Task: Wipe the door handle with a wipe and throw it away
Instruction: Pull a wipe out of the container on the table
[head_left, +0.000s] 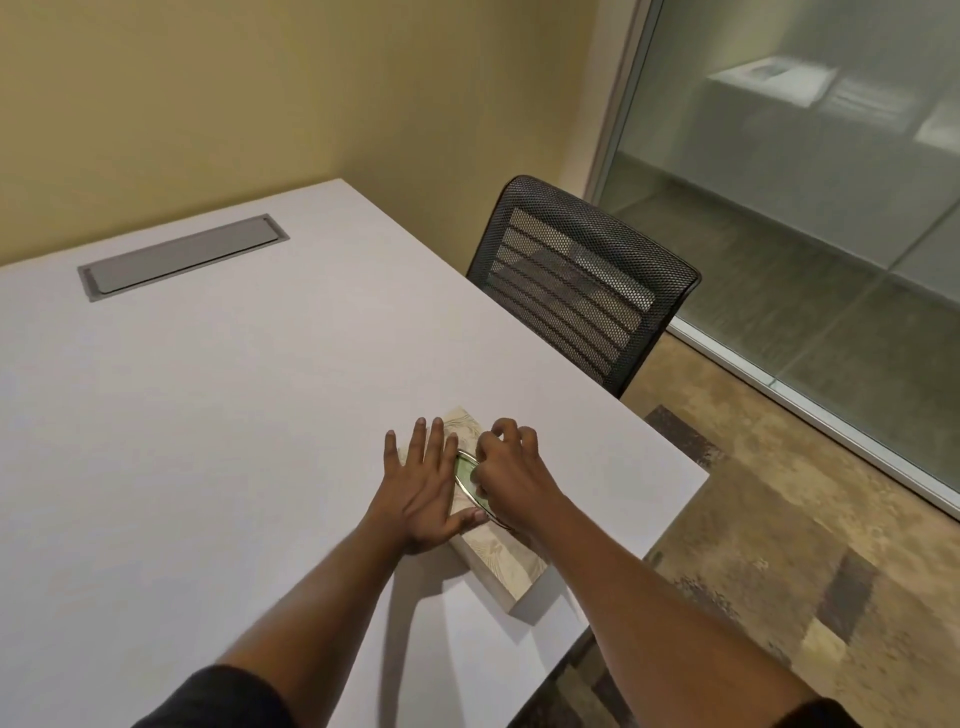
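Observation:
A beige patterned tissue box (497, 558) lies on the white table (218, 395) near its right edge. My left hand (426, 488) rests flat on the box's left side, fingers spread, pressing it down. My right hand (506, 470) hovers over the oval opening (464, 474) on top, thumb and fingers pinched at the slot. Whether a wipe is between the fingers cannot be told. No door handle and no bin are in view.
A black mesh office chair (582, 286) stands pushed in at the table's right side. A grey cable hatch (182, 257) is set into the tabletop at the far left. A frosted glass wall (810, 197) runs along the right, above patterned carpet (769, 519).

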